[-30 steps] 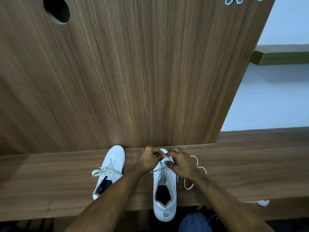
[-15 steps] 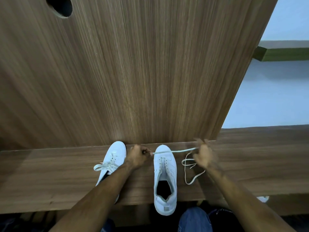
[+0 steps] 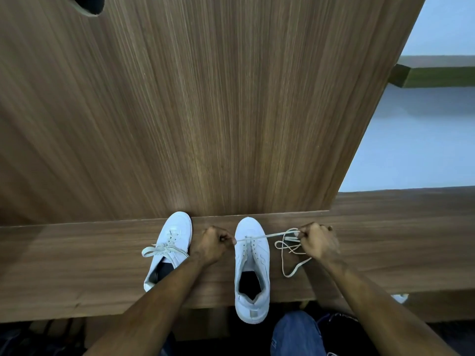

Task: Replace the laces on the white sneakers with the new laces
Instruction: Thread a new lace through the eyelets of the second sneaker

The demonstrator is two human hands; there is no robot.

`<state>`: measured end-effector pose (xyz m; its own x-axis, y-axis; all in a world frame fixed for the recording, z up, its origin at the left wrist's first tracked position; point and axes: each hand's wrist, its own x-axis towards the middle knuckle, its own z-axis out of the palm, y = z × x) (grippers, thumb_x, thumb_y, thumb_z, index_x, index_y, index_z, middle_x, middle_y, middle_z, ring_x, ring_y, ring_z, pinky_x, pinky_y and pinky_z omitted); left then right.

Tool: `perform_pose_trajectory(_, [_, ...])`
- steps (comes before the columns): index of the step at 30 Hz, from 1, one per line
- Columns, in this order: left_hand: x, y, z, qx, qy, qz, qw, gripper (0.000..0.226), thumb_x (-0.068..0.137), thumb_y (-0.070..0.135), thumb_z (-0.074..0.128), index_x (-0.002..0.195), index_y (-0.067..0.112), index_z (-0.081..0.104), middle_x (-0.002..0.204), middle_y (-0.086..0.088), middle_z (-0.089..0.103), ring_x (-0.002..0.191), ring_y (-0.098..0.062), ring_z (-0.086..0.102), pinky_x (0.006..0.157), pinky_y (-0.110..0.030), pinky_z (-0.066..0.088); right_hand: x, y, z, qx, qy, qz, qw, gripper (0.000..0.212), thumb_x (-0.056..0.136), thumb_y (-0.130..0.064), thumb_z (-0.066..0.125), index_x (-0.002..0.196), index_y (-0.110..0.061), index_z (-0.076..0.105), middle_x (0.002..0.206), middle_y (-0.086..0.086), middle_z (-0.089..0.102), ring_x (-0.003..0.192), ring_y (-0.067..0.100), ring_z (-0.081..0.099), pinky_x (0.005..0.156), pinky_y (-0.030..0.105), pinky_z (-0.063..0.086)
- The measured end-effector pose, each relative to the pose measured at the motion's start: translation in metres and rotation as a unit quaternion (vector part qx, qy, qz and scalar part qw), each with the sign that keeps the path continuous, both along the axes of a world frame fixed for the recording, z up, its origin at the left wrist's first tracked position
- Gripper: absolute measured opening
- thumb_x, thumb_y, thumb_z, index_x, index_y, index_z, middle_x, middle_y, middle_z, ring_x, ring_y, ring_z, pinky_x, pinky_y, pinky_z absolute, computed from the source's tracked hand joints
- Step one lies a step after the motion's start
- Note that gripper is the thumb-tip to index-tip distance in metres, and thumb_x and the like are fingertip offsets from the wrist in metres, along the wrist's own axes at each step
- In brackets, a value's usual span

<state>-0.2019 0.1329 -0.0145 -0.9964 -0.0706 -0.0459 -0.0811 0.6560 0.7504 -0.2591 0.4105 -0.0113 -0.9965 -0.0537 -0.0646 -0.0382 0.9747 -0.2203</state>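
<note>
Two white sneakers stand on a wooden shelf (image 3: 77, 265). The left sneaker (image 3: 171, 246) is laced and tied in a bow. The right sneaker (image 3: 252, 263) has a cream lace (image 3: 272, 235) running through its frontmost eyelets, and its heel overhangs the shelf's front edge. My left hand (image 3: 212, 244) pinches the lace's short end just left of that shoe. To the shoe's right, my right hand (image 3: 317, 241) grips the long end. The lace is stretched taut between the hands, and its slack lies in loops on the shelf under the right hand.
A tall wooden panel (image 3: 205, 98) rises right behind the sneakers' toes, with a round hole (image 3: 88, 3) at its top left. A pale wall and a green ledge (image 3: 437, 75) are at the right. My blue-jeaned knee (image 3: 295, 332) sits below the shelf edge.
My hands moved apart from the top of the right sneaker, drawing the lace taut through the front eyelets. The right hand then came slightly back toward the shoe.
</note>
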Motion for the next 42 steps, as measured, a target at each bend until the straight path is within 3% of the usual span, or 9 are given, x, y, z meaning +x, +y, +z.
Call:
perform_pose_trajectory(3, [0.005,0.016,0.004,0.038,0.015,-0.001,0.999,0.011,0.086,0.005,0.069,0.082,-0.004,0.074,0.076,-0.007,0.071,0.052,0.016,0.054,0.054,-0.006,0.037,0.007,-0.012,-0.004,0.020,-0.022,0.000,1.000,0.028,0.094,-0.034,0.049,0.116,-0.026,0.064,0.125,0.002,0.064,0.123,0.022,0.054,0.114,0.045,0.022])
perform_pose_trajectory(6, [0.007,0.031,-0.001,0.054,0.029,-0.039,0.997,0.008,0.084,0.002,0.069,0.081,-0.003,0.075,0.070,0.001,0.067,0.055,0.010,0.056,0.058,-0.011,0.041,0.022,-0.041,-0.009,-0.057,0.002,0.167,0.984,0.050,0.086,-0.030,0.059,0.136,-0.028,0.049,0.137,-0.002,0.052,0.132,0.022,0.043,0.111,0.038,0.024])
perform_pose_trajectory(9, [0.008,0.036,-0.012,0.039,0.017,-0.043,0.998,0.011,0.081,0.003,0.069,0.077,0.009,0.077,0.061,0.016,0.064,0.053,0.008,0.054,0.059,-0.016,0.042,0.036,-0.072,-0.012,-0.108,-0.001,0.270,0.957,0.028,0.084,-0.021,0.055,0.110,-0.023,0.065,0.113,0.001,0.067,0.110,0.024,0.057,0.098,0.035,0.037])
perform_pose_trajectory(13, [0.011,0.035,-0.023,0.051,-0.008,0.010,0.999,0.009,0.079,0.011,0.073,0.088,0.014,0.076,0.077,0.005,0.071,0.072,-0.007,0.063,0.072,-0.032,0.053,0.034,-0.074,-0.020,-0.142,-0.011,0.165,0.976,0.015,0.087,-0.017,0.052,0.079,-0.022,0.065,0.082,0.004,0.070,0.082,0.028,0.064,0.062,0.031,0.041])
perform_pose_trajectory(17, [0.023,0.042,-0.031,-0.013,-0.126,-0.016,0.992,0.053,0.083,0.024,0.070,0.132,0.017,0.052,0.122,0.000,0.056,0.115,-0.020,0.055,0.090,-0.019,0.039,0.030,-0.060,-0.038,-0.267,-0.076,0.050,0.959,0.040,0.080,-0.016,0.049,0.112,-0.026,0.069,0.086,0.004,0.074,0.085,0.024,0.069,0.079,0.037,0.055])
perform_pose_trajectory(21, [0.034,0.040,-0.039,-0.056,-0.106,0.046,0.992,0.046,0.079,0.022,0.056,0.125,0.023,0.056,0.110,-0.007,0.069,0.098,-0.028,0.064,0.081,-0.037,0.053,0.039,-0.063,-0.058,-0.279,-0.113,0.039,0.953,0.037,0.084,-0.011,0.053,0.115,-0.020,0.070,0.102,0.007,0.074,0.097,0.023,0.069,0.091,0.036,0.051])
perform_pose_trajectory(30, [0.078,0.009,-0.049,-0.102,-0.136,0.134,0.976,0.053,0.073,0.042,0.048,0.121,0.024,0.056,0.112,-0.011,0.063,0.104,-0.035,0.059,0.085,-0.039,0.050,0.075,-0.099,-0.067,-0.283,-0.145,0.069,0.946,0.050,0.076,-0.028,0.055,0.123,-0.044,0.059,0.107,-0.004,0.073,0.100,0.020,0.068,0.094,0.039,0.050])
perform_pose_trajectory(36, [0.063,0.007,-0.037,-0.188,-0.138,0.025,0.972,0.051,0.086,0.031,0.052,0.136,0.042,0.046,0.127,-0.007,0.061,0.111,-0.032,0.058,0.086,-0.036,0.048,0.062,-0.099,-0.067,-0.426,-0.197,-0.004,0.883,0.028,0.095,-0.008,0.053,0.122,-0.006,0.064,0.076,0.008,0.071,0.064,0.020,0.070,0.062,0.029,0.057])
perform_pose_trajectory(42, [0.027,0.014,-0.035,-0.195,-0.150,0.039,0.969,0.027,0.088,0.038,0.058,0.113,0.030,0.063,0.123,-0.005,0.057,0.109,-0.030,0.059,0.087,-0.041,0.051,0.059,-0.100,-0.061,-0.377,-0.153,0.008,0.913,0.022,0.095,-0.020,0.058,0.106,-0.008,0.073,0.073,0.004,0.071,0.048,-0.002,0.063,0.049,0.010,0.045])
